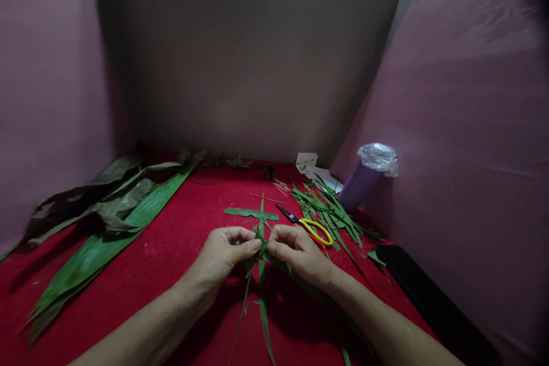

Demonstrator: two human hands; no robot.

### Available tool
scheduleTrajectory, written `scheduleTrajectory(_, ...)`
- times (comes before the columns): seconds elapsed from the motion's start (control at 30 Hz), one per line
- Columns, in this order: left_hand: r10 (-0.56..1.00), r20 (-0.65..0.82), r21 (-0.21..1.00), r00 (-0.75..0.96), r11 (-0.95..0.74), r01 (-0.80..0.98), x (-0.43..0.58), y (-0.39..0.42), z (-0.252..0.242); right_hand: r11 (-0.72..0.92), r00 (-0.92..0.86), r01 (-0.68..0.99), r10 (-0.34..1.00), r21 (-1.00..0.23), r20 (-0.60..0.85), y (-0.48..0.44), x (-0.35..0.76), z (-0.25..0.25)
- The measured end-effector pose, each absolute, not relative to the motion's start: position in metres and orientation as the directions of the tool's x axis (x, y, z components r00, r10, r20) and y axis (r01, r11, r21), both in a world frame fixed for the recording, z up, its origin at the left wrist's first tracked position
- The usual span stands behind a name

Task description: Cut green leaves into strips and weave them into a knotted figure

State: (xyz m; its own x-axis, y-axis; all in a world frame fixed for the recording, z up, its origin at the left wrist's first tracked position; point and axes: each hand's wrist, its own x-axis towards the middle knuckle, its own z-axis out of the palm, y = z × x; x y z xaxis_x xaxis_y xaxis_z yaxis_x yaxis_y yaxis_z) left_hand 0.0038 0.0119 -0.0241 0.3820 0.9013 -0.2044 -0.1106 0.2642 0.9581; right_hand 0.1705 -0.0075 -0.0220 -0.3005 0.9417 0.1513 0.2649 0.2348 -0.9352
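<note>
Between my hands is a small folded piece of green leaf strips [262, 245], with long thin ends hanging down toward me. My left hand [229, 251] pinches its left side between thumb and forefinger. On the other side my right hand [295, 250] is closed, its fingertips gripping the same leaf strips. Just beyond my fingers, a flat cut leaf strip [240, 213] lies crosswise on the red cloth. Scissors with yellow handles [317, 230] and dark blades rest behind my right hand, and a bit of a red handle shows near its wrist.
Large green leaves [111, 246] and dried brown leaves [115, 203] lie at the left on the red cloth [180, 240]. At the right are a pile of cut strips [326, 206], a purple cup [360, 183] topped with clear plastic, a white card [306, 162] and a long black object [424, 291].
</note>
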Motion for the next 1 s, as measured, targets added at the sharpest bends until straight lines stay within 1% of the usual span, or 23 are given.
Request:
scheduleTrajectory(0.27,0.910,-0.193,0.955,0.367,0.260,-0.144,0.0051,0.0062,-0.0198,0.217,-0.316,0.236,0.939,-0.947,0.137,-0.0067,0.1718,-0.0235)
scheduleTrajectory(0.4,0.907,-0.189,0.955,0.377,0.259,-0.144,0.0045,0.0101,-0.0206,0.148,-0.331,0.212,0.941,-0.966,0.071,-0.0067,0.1707,-0.0237)
scheduleTrajectory(0.47,0.905,-0.196,0.955,0.378,0.263,-0.135,0.0037,0.0124,-0.0217,0.132,-0.320,0.202,0.945,-0.970,0.062,-0.0066,0.1698,-0.0240)
scheduleTrajectory(0.73,0.912,-0.195,0.956,0.361,0.258,-0.136,0.0066,0.0064,-0.0167,0.180,-0.250,0.186,0.959,-0.966,0.130,-0.0048,0.1660,-0.0289)
scheduleTrajectory(1.0,0.890,-0.199,0.959,0.411,0.263,-0.106,0.0039,0.0136,-0.0259,0.196,-0.230,0.185,0.961,-0.963,0.151,-0.0052,0.1677,-0.0307)
